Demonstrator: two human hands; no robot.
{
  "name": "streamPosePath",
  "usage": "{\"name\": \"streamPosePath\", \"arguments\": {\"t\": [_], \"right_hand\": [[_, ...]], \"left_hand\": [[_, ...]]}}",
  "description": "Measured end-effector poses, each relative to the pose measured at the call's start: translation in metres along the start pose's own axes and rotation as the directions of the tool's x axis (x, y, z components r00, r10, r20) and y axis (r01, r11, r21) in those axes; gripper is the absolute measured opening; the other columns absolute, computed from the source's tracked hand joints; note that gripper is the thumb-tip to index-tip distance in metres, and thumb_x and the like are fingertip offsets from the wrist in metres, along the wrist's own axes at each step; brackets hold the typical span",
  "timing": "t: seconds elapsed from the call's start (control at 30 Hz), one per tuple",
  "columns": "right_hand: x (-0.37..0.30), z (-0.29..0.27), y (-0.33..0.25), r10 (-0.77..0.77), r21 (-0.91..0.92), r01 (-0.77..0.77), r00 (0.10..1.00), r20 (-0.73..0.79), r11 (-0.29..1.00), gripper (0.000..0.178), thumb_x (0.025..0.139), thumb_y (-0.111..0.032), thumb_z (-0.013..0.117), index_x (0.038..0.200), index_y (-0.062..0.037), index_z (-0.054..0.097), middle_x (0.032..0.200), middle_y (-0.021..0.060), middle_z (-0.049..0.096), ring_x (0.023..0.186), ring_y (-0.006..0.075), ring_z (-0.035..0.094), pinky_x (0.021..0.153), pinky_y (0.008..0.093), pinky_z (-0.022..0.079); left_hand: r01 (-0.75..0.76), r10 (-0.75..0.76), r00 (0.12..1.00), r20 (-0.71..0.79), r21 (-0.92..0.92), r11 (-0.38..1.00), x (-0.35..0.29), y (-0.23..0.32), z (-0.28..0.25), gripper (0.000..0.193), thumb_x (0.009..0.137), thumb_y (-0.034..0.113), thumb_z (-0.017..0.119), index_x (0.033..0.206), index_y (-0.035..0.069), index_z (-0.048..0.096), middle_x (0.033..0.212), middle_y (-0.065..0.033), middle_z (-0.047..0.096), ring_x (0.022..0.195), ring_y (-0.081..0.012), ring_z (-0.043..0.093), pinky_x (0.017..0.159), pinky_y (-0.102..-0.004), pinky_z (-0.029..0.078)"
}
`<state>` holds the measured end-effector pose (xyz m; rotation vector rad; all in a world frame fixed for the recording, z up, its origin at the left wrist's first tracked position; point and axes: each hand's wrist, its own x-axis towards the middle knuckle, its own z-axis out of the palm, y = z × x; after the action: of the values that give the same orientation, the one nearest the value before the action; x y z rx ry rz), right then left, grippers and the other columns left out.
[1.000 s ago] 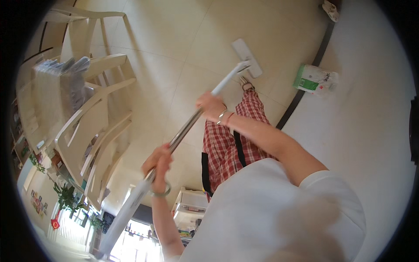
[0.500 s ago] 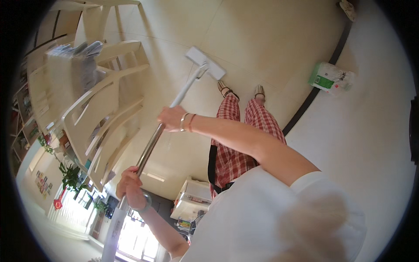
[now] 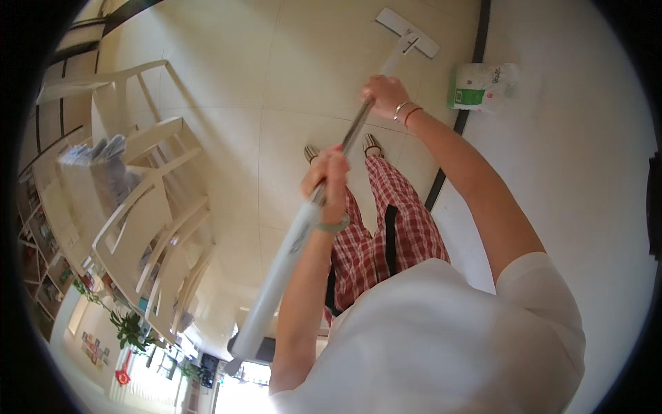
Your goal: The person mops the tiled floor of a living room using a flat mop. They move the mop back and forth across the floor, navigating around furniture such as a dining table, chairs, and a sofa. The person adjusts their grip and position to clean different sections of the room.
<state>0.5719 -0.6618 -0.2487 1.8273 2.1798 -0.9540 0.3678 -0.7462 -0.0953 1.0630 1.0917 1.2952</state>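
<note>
A flat mop runs diagonally through the view, its white rectangular head (image 3: 393, 22) on the floor at the far right. My right hand (image 3: 387, 95), with bracelets at the wrist, grips the pole close to the head. Lower down, my left hand (image 3: 328, 176) is wrapped round the metal section, just above the thick white mop handle (image 3: 276, 276); a green bangle circles that wrist. The handle's end points toward the lower left. My feet (image 3: 372, 145) stand on the floor beyond my left hand.
White chairs (image 3: 131, 221) stand around a table at the left, with papers (image 3: 103, 150) on top. A green and white plastic-wrapped package (image 3: 483, 87) sits by the wall at right, near a dark baseboard (image 3: 460, 123). A leafy plant (image 3: 127, 328) is at lower left.
Both hands and the mop have swung to the right and away from me. The mop head has moved from the middle of the floor toward the wall. Both hands keep their grip.
</note>
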Motion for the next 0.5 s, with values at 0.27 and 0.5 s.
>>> {"name": "streamPosePath", "arguments": {"t": [0.27,0.5], "right_hand": [[-0.035,0.039,0.038,0.043,0.124,-0.012,0.969,-0.243,0.992,0.007,0.079,-0.018,0.063,0.076,-0.0122,0.063,0.086,0.0081,0.056,0.092,0.028,0.056,0.073,0.0415,0.046],[-0.095,0.102,-0.07,0.078,0.182,0.001,0.902,-0.425,0.983,0.004,0.073,-0.012,0.063,0.071,-0.0096,0.061,0.078,0.0106,0.055,0.089,0.0297,0.055,0.074,0.0442,0.045]], "left_hand": [[0.099,-0.112,0.974,0.196,0.076,0.992,-0.029,-0.008,0.012,0.031,0.094,0.005,0.053,0.067,0.007,0.038,0.066,-0.0037,0.054,0.063,-0.0101,0.049,0.095,-0.0417,0.045],[0.109,-0.133,0.928,0.348,0.089,0.99,-0.076,0.026,-0.09,0.028,0.092,0.0,0.055,0.066,0.006,0.043,0.067,-0.0037,0.054,0.065,-0.0097,0.05,0.095,-0.0413,0.045]]}}
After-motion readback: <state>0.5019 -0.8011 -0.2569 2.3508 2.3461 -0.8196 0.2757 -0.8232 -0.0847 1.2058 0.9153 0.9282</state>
